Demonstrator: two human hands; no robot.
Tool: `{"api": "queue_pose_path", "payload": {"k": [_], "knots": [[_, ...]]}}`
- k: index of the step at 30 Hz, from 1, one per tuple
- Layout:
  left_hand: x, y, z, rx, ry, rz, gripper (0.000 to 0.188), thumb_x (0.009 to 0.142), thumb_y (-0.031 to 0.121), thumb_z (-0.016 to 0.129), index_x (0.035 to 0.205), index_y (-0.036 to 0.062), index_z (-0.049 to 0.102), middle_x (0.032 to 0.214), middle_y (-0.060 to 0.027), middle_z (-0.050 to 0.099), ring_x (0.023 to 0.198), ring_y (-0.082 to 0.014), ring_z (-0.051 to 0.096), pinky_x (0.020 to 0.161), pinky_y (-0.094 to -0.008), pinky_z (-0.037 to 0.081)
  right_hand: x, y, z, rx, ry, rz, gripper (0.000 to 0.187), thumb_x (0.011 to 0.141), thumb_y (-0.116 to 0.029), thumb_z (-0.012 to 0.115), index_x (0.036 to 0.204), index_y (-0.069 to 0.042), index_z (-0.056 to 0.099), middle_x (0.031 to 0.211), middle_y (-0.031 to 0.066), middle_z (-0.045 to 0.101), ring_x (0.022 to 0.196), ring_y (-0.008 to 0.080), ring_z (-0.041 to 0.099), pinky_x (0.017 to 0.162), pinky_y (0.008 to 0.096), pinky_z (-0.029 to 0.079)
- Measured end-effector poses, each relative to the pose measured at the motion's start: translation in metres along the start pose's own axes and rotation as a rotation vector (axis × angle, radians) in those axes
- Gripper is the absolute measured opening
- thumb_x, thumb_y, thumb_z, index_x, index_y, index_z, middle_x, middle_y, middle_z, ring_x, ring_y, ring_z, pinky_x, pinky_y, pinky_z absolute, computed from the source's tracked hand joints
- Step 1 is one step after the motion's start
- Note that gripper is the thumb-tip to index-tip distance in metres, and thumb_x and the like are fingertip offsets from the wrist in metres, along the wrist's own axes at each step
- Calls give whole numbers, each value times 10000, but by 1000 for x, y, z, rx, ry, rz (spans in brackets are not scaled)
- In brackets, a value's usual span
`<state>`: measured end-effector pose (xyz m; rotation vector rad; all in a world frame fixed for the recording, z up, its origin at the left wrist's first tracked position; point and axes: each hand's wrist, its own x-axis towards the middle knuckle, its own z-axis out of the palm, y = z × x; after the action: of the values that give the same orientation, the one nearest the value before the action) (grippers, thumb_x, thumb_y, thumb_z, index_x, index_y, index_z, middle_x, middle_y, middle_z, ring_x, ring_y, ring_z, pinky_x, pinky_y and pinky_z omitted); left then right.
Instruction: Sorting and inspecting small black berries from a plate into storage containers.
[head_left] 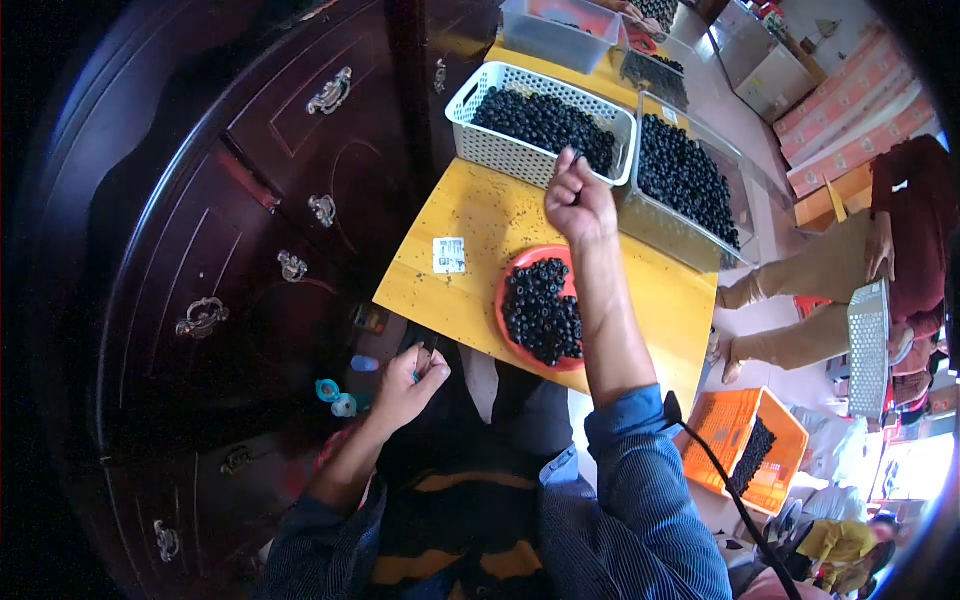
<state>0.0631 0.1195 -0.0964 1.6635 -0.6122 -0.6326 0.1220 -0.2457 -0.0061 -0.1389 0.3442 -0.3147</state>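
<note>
My right hand is raised over the near edge of the white perforated basket, its fingers pinched on what looks like a small black ring-shaped part. Many black parts of the same kind fill that basket. Below my right forearm, a red round tray on the yellow table holds more black ring-shaped parts. Off the table's front edge, low over my lap, my left hand is closed with a small dark thing partly showing at the fingers; I cannot make out what it is.
A clear bin of black parts stands right of the basket, another clear bin behind. A white printed card lies on the table. Dark cabinets flank the left. At right are an orange crate and a person holding a grey perforated basket.
</note>
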Motion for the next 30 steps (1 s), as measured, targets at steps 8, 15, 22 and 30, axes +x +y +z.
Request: {"api": "queue_pose_path", "payload": {"k": [8, 15, 22, 30], "knots": [[-4, -6, 4, -41, 23, 43, 80, 922, 52, 660, 867, 24, 609, 688, 21, 552, 628, -49, 497, 605, -247, 422, 10, -11, 3, 123, 30, 37, 343, 1089, -260, 389, 1293, -61, 580, 1146, 65, 721, 617, 61, 545, 475, 202, 349], [4, 26, 11, -74, 52, 187, 73, 922, 35, 659, 882, 26, 598, 715, 19, 563, 629, -46, 492, 588, -237, 412, -97, 62, -37, 112, -23, 107, 397, 1089, -309, 381, 1305, -18, 544, 1246, 148, 670, 1066, 259, 676, 869, 364, 571], [-7, 98, 33, 214, 82, 370, 230, 856, 101, 767, 1052, 41, 661, 712, -77, 643, 596, -148, 622, 581, -290, 499, -177, 108, -63, -114, 6, 150, 357, 1074, -284, 432, 1298, -38, 559, 1292, 125, 640, 1185, 256, 611, 1029, 413, 484], [-16, 81, 53, 456, 42, 509, 251, 825, 151, 784, 1043, 65, 695, 702, -88, 657, 621, -274, 674, 568, -379, 526, -203, 137, -82, -117, -2, 215, 317, 1034, -166, 515, 1298, 7, 550, 1270, 172, 634, 1170, 309, 611, 1042, 426, 496]]}}
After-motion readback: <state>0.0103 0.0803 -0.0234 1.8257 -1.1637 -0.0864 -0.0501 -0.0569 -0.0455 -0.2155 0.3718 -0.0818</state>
